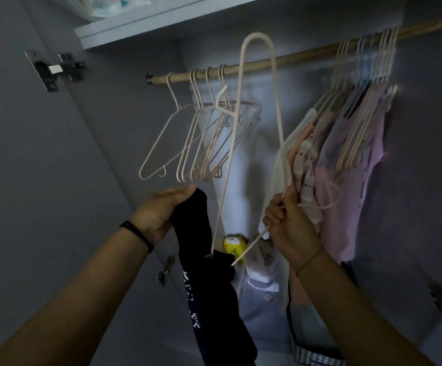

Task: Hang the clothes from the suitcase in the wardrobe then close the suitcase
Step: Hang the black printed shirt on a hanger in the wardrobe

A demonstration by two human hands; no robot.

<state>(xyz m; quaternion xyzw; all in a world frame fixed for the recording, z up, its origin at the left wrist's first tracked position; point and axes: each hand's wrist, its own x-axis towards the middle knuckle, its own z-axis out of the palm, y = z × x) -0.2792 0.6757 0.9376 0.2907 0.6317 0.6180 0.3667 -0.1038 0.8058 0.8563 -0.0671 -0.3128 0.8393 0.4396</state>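
Grey wardrobe walls close round a wooden rail, with a bunch of empty hangers at its left end and pale hung clothes far right; the suitcase is out of view. The left grip is curled round the top of a dark garment, which hangs limp below it at the near centre of the wardrobe opening, not yet on the rail. The right grip is closed on a thin pink hanger near its neck, one looped end pointing up and the other poking toward the cloth. I judge the garment to be soft, light and floppy, likely to bunch or slide off a smooth wire, so it is best taken at the collar or shoulder seam and opened out. The hanger looks stiff but springy and is best held at the neck. White lettering runs down the dark cloth — ornate, folded and too broken to read — and no brand shows elsewhere.
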